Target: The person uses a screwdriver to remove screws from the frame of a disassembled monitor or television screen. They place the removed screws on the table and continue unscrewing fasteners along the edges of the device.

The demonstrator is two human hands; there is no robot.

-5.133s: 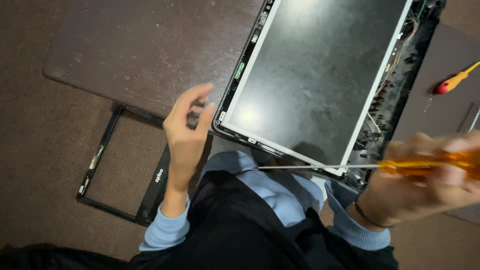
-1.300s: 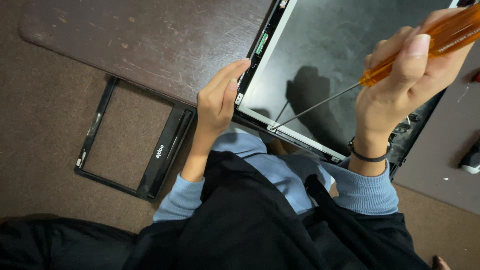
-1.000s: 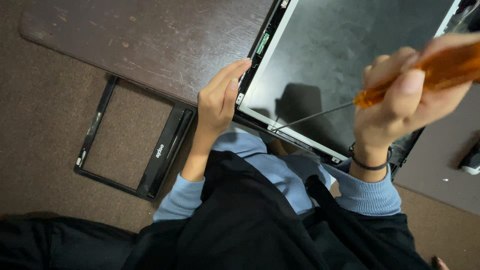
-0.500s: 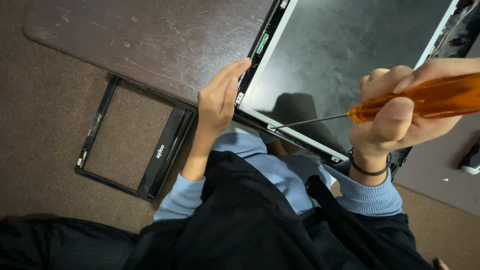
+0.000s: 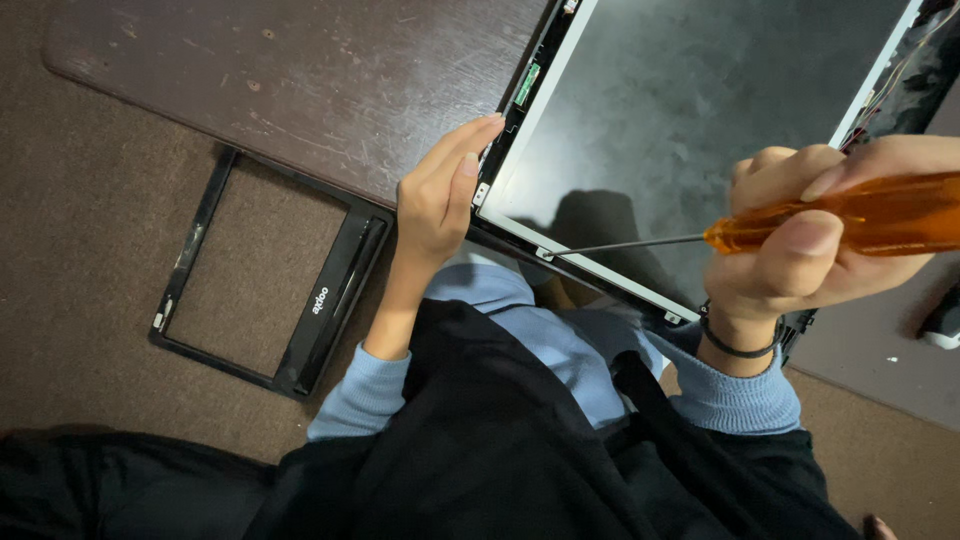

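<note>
**Screwdriver tip meeting the near edge of a bared laptop screen**

You are working over a dark wooden table (image 5: 300, 80), its worn top filling the upper left of the head view and its edge running just above your lap. Lying across the table's near edge is the laptop display panel (image 5: 690, 110), a large dark sheet with a pale metal rim, tilted so that its near corner is overhanging toward you. On the brown carpet (image 5: 80, 230) to your left, well apart from the panel, a black plastic bezel frame (image 5: 335, 285) is lying flat.

Your left hand (image 5: 435, 195) is steadying the panel, fingers held straight and close together, pressing flat against its left edge beside a small green circuit strip (image 5: 527, 84); it is bracing rather than gripping. Your right hand (image 5: 810, 245) is wrapped tightly around the amber handle of a screwdriver (image 5: 870, 215), thumb lying along the top, and the thin steel shaft is reaching left so that the tip is resting at a small metal tab (image 5: 545, 253) on the panel's near rim.

By the look of it, you are working at a fastening on that mounting tab. The next move is calling for the tip to sit squarely before any turning, with the left hand keeping the panel from sliding. The long shaft is lying low across the glass, so a slip could scratch it. The black lid shell (image 5: 925, 75) at the far right is crowding the panel's edge, and a small dark-and-white object (image 5: 943, 325) is lying on the grey surface beside your right wrist; I cannot tell what it is.
</note>
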